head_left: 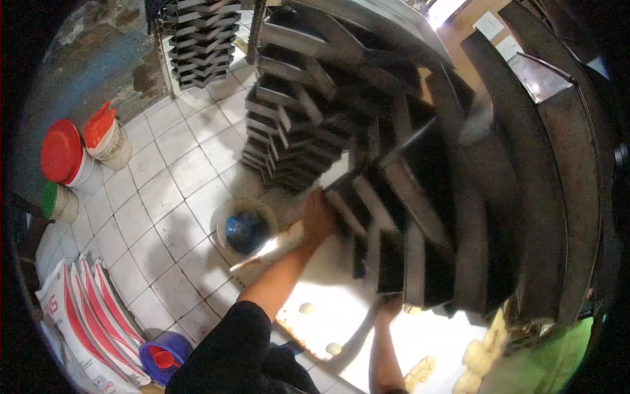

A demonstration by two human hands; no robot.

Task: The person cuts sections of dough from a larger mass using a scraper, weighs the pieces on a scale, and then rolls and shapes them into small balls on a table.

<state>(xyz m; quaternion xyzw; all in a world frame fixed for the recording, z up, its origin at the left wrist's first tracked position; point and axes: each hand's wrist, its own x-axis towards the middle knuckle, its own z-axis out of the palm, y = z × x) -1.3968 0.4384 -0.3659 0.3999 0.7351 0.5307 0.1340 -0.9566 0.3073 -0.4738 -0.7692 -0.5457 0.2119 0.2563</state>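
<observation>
A large stack of dark metal pans, piled in zigzag layers, fills the middle and right. My left hand is closed on the edge of one at the stack's left, partly blurred. Lower down, my right hand grips the bottom edge of the stack, its fingertips hidden beneath the metal. Below both hands is a brightly lit white worktop with small pale dough balls and larger dough pieces along its right side.
At left on the tiled floor stand lidded buckets, bags with red bands and a purple tub. A bucket with blue contents sits beside the worktop. Another pan stack stands at the back.
</observation>
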